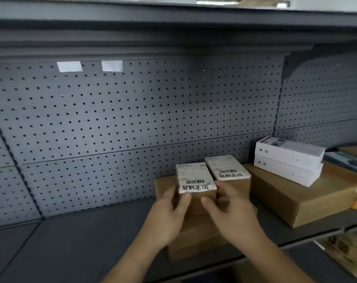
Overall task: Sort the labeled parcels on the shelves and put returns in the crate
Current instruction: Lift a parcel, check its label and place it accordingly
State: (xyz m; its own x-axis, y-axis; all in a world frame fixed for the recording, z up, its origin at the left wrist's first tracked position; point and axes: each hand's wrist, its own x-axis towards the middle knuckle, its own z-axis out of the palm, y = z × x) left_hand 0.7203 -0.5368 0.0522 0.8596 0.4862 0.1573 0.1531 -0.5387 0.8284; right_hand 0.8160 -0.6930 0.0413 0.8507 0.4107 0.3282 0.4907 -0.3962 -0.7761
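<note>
Gripping the front labeled parcel from both sides, the left hand and right hand are curling their fingers round it as it is sitting on a brown carton on the shelf. A second labeled parcel is lying just beside it at two o'clock. With no crate showing, the sorting is probably only beginning.

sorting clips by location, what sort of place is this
Likely a parcel storeroom or pickup point: grey pegboard shelving, cardboard boxes, and the barcode-labelled parcel held in the left hand and right hand.
</note>
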